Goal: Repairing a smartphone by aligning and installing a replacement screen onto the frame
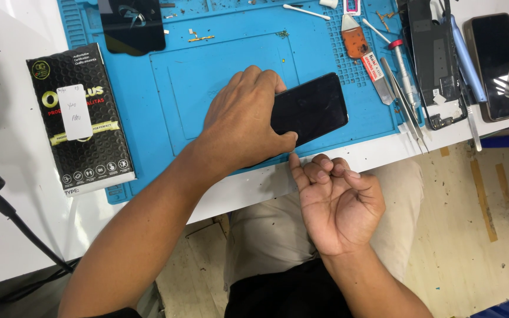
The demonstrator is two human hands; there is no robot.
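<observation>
Two hands work at the front edge of a blue repair mat [219, 70], which lies on a white desk [13, 194]. On the mat's near right part rests a black phone [310, 108], lying flat with its dark glass up and tilted slightly against the mat's edge. The left hand [244, 121] lies palm-down over the phone's left end, fingers curved across its far edge and thumb pressed along its near edge, so it grips the phone. The right hand [338, 203] hovers just off the mat's front edge, below the phone, palm turned up and fingers curled loosely inward, holding nothing that I can see; its thumb points toward the phone without clearly touching it. Left of the mat's near corner, partly on it, lies a black printed box [81, 118] with a white label. At the mat's far left sits a dark glass panel [132, 25]. Along the mat's right side lie a small orange-and-white tube [356, 40], a cotton swab [306, 11] and metal tweezers [405, 100]. Beyond the mat's right edge rest an opened phone body [437, 59] and another dark phone [497, 65].
</observation>
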